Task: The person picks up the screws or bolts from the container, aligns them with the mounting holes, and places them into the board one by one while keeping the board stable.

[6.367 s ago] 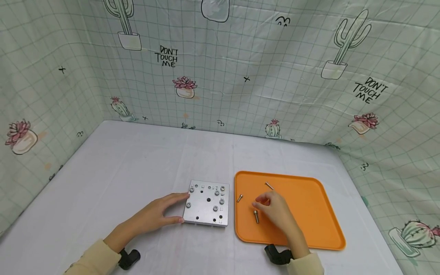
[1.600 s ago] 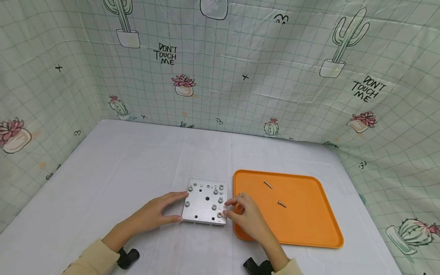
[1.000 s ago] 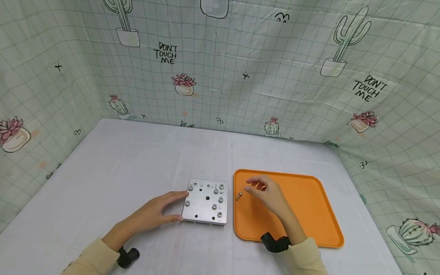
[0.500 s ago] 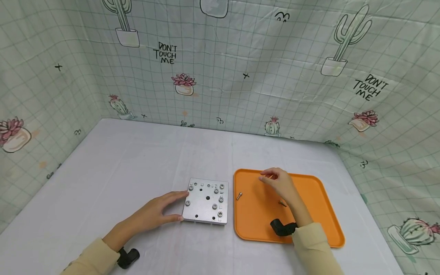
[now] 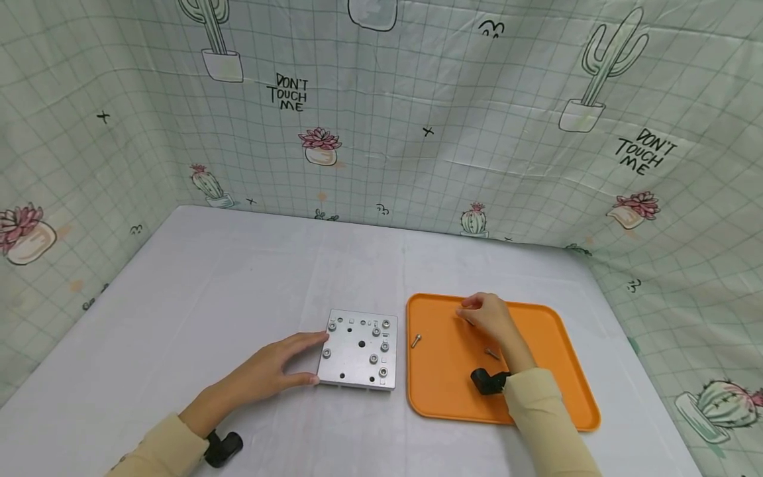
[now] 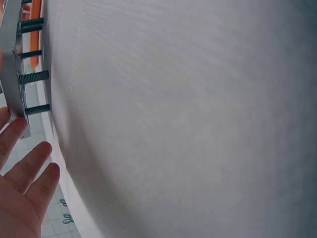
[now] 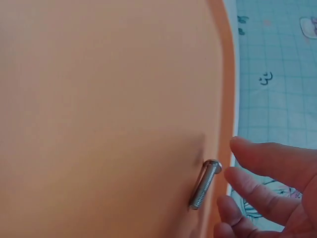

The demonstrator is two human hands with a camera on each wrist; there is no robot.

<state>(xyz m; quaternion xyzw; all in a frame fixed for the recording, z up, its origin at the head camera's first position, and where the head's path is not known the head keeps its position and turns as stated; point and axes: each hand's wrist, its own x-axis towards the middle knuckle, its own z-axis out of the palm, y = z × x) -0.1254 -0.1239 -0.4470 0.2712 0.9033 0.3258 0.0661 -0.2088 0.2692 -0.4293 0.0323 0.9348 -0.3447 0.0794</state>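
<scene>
A square metal plate (image 5: 357,358) lies on the table, with several socket-head screws standing in its holes. Threaded shafts (image 6: 34,77) stick out beneath it in the left wrist view. My left hand (image 5: 283,364) touches the plate's left side with thumb and index finger, the other fingers extended. Over the far part of the orange tray (image 5: 441,397), my right hand (image 5: 491,318) reaches down to a loose screw (image 7: 204,186). Its fingertips are close to the screw's head, a small gap showing in the right wrist view. Nothing is gripped.
Two more loose screws lie in the tray: one by its left rim (image 5: 416,340), the other screw (image 5: 491,354) below my right wrist. White cloth (image 5: 250,278) covers the table. A patterned curtain (image 5: 381,132) stands behind and along both sides.
A screw now sits in the plate's lower right hole, unfilled at first. My right hand has gone from the plate's right edge back to the tray's far screw. My left hand stays put.
</scene>
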